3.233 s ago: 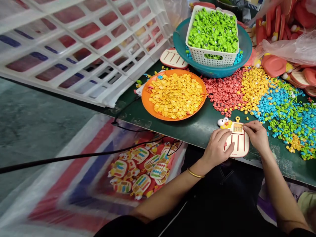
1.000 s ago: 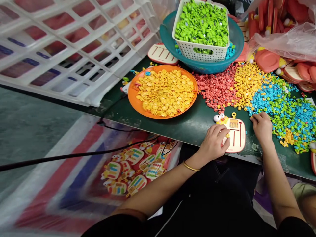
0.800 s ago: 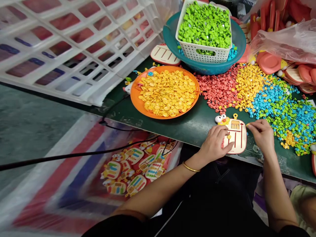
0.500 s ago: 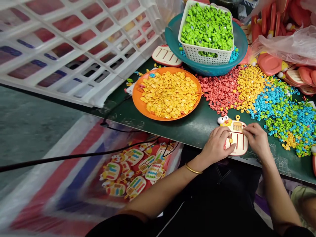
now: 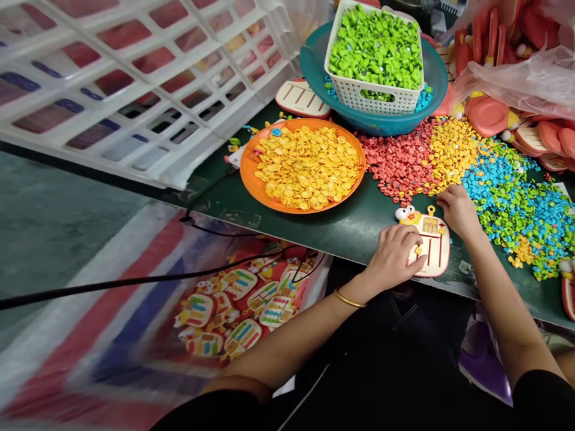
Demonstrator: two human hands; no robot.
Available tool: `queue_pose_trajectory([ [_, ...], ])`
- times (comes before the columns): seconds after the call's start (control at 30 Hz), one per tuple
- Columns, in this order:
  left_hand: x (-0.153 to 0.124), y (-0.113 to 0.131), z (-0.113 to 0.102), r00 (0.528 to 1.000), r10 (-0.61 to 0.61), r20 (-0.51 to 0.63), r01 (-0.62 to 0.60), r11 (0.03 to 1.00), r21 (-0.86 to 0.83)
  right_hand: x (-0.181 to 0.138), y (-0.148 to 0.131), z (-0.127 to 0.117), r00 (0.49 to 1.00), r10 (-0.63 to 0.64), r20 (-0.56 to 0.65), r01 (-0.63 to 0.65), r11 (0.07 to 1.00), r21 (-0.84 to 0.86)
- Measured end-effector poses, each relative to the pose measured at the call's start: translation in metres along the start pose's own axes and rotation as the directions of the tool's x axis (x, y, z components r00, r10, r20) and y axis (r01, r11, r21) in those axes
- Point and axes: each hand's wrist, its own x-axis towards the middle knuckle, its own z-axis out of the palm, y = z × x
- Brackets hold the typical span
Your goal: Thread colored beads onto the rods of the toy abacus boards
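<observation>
A cream toy board (image 5: pixel 441 254) with red slots and a duck-like head with bulging white eyes (image 5: pixel 408 214) lies at the table's near edge. My left hand (image 5: pixel 393 256) grips its left side, fingers curled over the face. Between that thumb and fingers a small yellow piece (image 5: pixel 418 250) sits on the board. Another yellow piece (image 5: pixel 441 231) is in the upper right slot. Beyond the board, my right hand (image 5: pixel 459 211) has its fingers bent together at the near edge of the yellow pieces (image 5: pixel 451 152); whatever they pinch is hidden.
Red pieces (image 5: pixel 399 161) and mixed blue and green pieces (image 5: pixel 516 203) are heaped nearby. An orange plate (image 5: pixel 251 187) holds yellow discs. A white basket (image 5: pixel 350 93) of green pieces stands in a teal basin (image 5: pixel 314 66). A white crate (image 5: pixel 173 173) leans left; finished-looking boards (image 5: pixel 242 281) lie below.
My right hand has left the board's upper right slot and moved up to the yellow pieces, uncovering a yellow piece there. My left hand stays on the board.
</observation>
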Motion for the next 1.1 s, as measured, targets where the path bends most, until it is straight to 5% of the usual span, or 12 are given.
queue_pose_trajectory([
  [0.23,-0.001,-0.002,0.0,1.0,0.011,0.004,-0.011,0.999,-0.034,-0.062,-0.011,-0.018,0.992,0.105,-0.067,-0.095,0.986,0.139],
  [0.47,0.001,0.0,-0.001,1.0,-0.002,0.031,0.003,0.999,-0.051,-0.099,-0.032,0.006,0.993,0.079,-0.09,-0.061,0.98,0.188],
  [0.67,0.002,-0.003,-0.002,0.999,0.015,0.05,-0.013,0.999,-0.036,-0.087,-0.048,0.023,0.992,0.018,-0.127,0.017,0.963,0.268],
  [0.83,0.003,-0.003,-0.002,0.997,0.036,0.074,-0.035,0.999,-0.013,-0.062,-0.014,0.005,0.939,0.236,-0.248,-0.158,0.941,0.3],
  [1.0,0.004,0.0,-0.002,0.978,0.145,0.153,-0.159,0.983,0.086,-0.047,0.011,-0.002,0.999,0.051,-0.008,-0.048,0.984,0.172],
  [1.1,0.003,0.002,-0.001,0.989,0.112,0.101,-0.12,0.99,0.08,-0.053,0.001,0.003,0.984,0.136,-0.111,-0.112,0.974,0.195],
])
